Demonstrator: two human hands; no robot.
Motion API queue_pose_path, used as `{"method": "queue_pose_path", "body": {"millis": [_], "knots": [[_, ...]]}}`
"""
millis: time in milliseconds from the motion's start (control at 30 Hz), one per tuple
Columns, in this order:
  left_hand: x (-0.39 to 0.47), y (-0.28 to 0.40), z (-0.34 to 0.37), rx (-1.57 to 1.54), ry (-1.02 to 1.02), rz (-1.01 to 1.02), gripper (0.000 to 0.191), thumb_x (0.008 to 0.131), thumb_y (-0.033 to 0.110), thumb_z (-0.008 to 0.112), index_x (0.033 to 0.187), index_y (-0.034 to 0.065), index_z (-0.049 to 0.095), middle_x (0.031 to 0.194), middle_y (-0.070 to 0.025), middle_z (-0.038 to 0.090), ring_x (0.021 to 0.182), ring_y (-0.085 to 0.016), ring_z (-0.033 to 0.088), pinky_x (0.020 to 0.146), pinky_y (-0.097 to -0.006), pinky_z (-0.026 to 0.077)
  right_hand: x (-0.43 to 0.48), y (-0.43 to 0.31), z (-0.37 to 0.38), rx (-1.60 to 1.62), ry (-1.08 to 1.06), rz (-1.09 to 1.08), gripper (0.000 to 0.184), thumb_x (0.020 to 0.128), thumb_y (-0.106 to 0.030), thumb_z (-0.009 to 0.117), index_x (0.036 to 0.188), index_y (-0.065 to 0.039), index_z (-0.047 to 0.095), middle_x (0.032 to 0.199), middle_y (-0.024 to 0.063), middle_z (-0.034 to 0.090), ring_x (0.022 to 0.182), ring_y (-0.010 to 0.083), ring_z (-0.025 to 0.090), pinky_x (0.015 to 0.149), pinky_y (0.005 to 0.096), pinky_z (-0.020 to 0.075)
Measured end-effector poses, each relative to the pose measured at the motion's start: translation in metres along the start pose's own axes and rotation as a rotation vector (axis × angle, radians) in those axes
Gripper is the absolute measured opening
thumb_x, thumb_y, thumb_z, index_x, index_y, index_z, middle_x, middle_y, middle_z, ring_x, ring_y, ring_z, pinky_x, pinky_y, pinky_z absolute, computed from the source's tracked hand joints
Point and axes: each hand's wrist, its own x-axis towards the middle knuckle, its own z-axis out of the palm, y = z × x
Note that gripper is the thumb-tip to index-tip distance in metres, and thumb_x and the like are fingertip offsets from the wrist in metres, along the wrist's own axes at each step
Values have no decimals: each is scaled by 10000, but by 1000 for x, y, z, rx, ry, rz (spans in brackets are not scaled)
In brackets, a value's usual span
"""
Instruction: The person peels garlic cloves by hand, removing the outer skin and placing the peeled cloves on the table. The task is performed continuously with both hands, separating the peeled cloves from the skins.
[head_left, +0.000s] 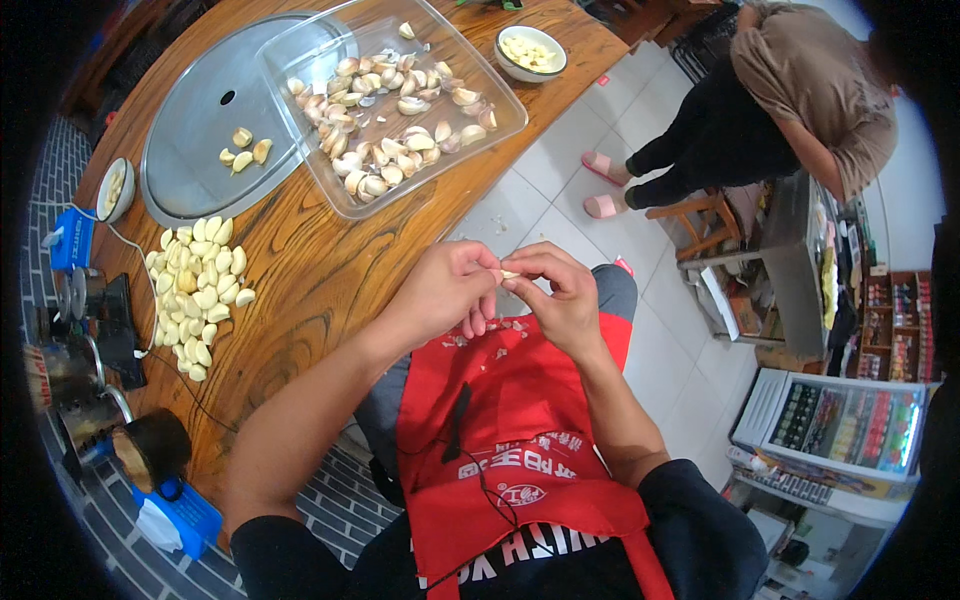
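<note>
Above my lap, the fingertips of my left hand (446, 289) and my right hand (559, 292) meet on one small garlic clove (509, 274). My fingers cover part of it. Bits of garlic skin lie on the red apron (487, 397) beneath. A clear plastic tray (457, 161) on the wooden table holds many cloves in their skins (394, 150). Left of my left arm sits a heap of pale peeled cloves (199, 289) directly on the wood. Several cloves (242, 161) rest on the round grey metal lid (191, 112), which the tray partly overlaps.
A white bowl of pale pieces (529, 54) stands near the table's far edge; another bowl (116, 189) is at left. Mugs (154, 450), tissue boxes (184, 517) and a cable (146, 277) line the left side. A person (780, 105) stands beyond the wooden stool (701, 225). A display fridge (840, 420) is at right.
</note>
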Motion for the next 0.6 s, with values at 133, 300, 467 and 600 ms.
{"method": "queue_pose_path", "body": {"millis": [133, 300, 467, 600], "knots": [[0, -1, 0, 36, 19, -9, 75, 1013, 71, 578, 1015, 33, 642, 693, -65, 676, 489, -135, 629, 417, -254, 482, -3, -3, 3, -4, 16, 12, 181, 881, 18, 808, 1061, 17, 782, 1056, 124, 763, 950, 212, 728, 833, 317, 589], [1, -2, 1, 50, 35, 4, 119, 1035, 108, 577, 1021, 7, 640, 670, -69, 662, 481, -124, 614, 407, -259, 456, -5, -2, 5, 69, 21, 77, 179, 891, 20, 803, 1068, 18, 779, 1051, 112, 761, 943, 189, 726, 836, 309, 591], [1, -3, 2, 46, 47, 15, 128, 1048, 121, 580, 1015, 15, 645, 662, -55, 649, 479, -120, 610, 414, -255, 460, -9, -1, 8, 354, 51, 278, 193, 945, -1, 780, 1134, 22, 750, 1092, 81, 751, 937, 151, 710, 835, 300, 589], [3, -3, 4, 14, 65, 41, 139, 1068, 132, 574, 1051, 12, 643, 694, -64, 661, 497, -133, 627, 434, -271, 491, -6, -1, 3, 506, 112, 313, 186, 1008, -15, 710, 1189, 28, 705, 1085, 89, 720, 863, 138, 671, 766, 290, 559]]}}
